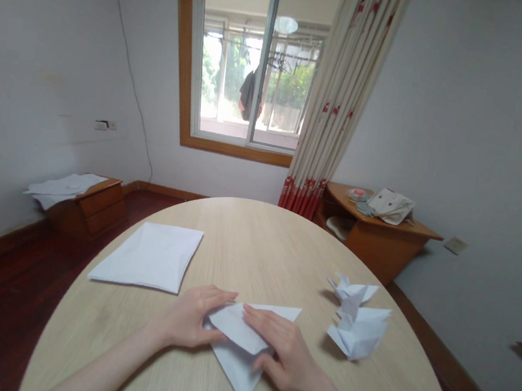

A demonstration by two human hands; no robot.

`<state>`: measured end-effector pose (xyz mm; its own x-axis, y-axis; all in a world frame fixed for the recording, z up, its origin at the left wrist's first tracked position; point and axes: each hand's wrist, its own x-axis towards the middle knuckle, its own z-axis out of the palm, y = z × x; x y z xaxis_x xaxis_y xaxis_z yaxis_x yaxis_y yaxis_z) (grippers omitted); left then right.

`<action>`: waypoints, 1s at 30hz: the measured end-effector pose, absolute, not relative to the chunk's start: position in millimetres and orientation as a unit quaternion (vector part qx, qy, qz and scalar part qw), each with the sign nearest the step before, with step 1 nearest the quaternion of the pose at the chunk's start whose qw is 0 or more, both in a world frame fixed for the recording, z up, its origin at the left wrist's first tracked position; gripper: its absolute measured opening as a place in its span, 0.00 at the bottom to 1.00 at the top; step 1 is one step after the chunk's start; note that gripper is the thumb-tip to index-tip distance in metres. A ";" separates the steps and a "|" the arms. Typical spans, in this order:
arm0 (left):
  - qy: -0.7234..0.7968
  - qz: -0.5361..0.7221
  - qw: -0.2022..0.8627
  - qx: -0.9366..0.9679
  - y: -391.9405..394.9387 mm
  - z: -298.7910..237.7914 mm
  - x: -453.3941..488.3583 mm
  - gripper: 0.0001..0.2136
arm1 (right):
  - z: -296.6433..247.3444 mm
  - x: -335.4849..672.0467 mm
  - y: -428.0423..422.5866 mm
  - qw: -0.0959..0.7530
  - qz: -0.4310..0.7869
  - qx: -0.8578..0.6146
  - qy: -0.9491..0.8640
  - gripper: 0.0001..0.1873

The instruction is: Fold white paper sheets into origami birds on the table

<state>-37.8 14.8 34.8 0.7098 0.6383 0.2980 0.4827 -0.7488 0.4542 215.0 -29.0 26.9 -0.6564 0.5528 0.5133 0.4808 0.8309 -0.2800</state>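
A folded white sheet of paper (237, 329) lies on the table close to me, with one flap raised over a pointed lower layer. My left hand (193, 317) holds the left edge of this flap, its thumb low and its fingers along the top. On the right side, my right hand (286, 354) has its fingers over the flap and its thumb by the lower edge, closed around the paper. Two folded paper figures, a smaller one (354, 289) behind a larger one (358, 337), stand to the right. A stack of white paper (149, 256) lies to the left.
The round wooden table (260, 240) curves around in front of me. Beyond it stand a low drawer cabinet (100, 207) at left and a corner shelf (375, 235) with cloth on it at right. A curtain (339, 97) hangs beside the window (258, 62).
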 end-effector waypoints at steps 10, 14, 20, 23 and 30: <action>0.343 0.373 0.217 0.834 13.2 29.3 -38.0 0.21 | 23.9 211.8 -28.7 0.403 -0.050 -0.338 -0.849 0.26; 0.375 0.396 0.202 0.814 15.3 28.0 -37.5 0.20 | 18.2 208.1 -26.4 0.403 -0.068 -0.413 -0.814 0.31; 0.402 0.374 0.199 0.812 18.5 24.3 -35.6 0.22 | 3.9 204.1 -21.4 0.365 -0.078 -0.475 -0.797 0.36; 0.399 0.368 0.193 0.817 19.6 20.3 -33.8 0.25 | -2.1 204.2 -18.7 0.333 -0.089 -0.480 -0.807 0.36; 0.391 0.329 0.126 0.850 19.0 15.5 -31.5 0.33 | -5.7 206.8 -17.3 0.260 -0.098 -0.463 -0.842 0.30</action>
